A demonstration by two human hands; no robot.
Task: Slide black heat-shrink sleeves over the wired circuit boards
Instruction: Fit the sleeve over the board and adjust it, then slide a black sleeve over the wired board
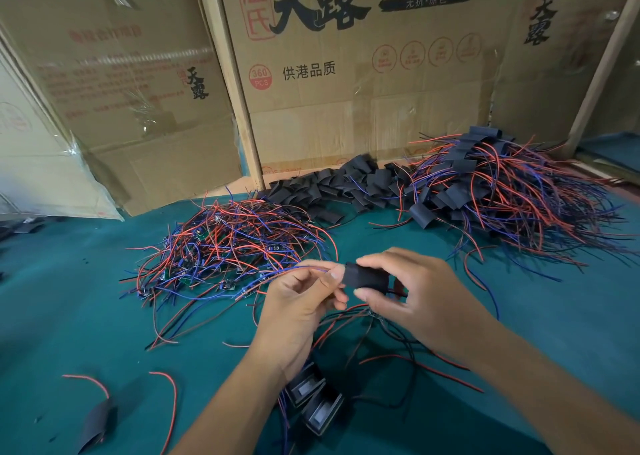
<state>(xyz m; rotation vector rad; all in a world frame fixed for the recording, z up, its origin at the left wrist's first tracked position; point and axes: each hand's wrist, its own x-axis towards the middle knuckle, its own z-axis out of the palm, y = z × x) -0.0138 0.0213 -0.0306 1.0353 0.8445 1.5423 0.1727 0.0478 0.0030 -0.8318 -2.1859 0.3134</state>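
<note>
Two loose black sleeves (313, 402) lie nearest the camera, directly below the left wrist on the green table cover (86, 298); a further sleeve with a red wire (95, 423) sits well to the left of the left forearm.

Hand state: the left hand (298, 302) pinches a bundle of red and blue leads between thumb and fingertips. The right hand (412, 292) grips the black heat-shrink sleeve (367, 278) between thumb below and fingers above. Both hands are close together, meeting at the sleeve mouth.

Procedure, as judged from this position:
1. Keep the leads taut with the left hand so that the board stays in line with the sleeve bore.
2. Hold the sleeve lightly; squeezing flattens the opening and may snag components.
3. Advance the sleeve until the board is fully covered and leads exit at both ends.

Whether the board is already inside the sleeve cannot be determined; it is hidden by the fingers and the sleeve.

Supply locations: unsleeved wired boards (221, 246) lie beyond the left hand. Spare sleeves (332, 188) lie beyond both hands, against the cardboard boxes (346, 91). Sleeved units (502, 191) are piled beyond and to the right of the right hand.
</note>
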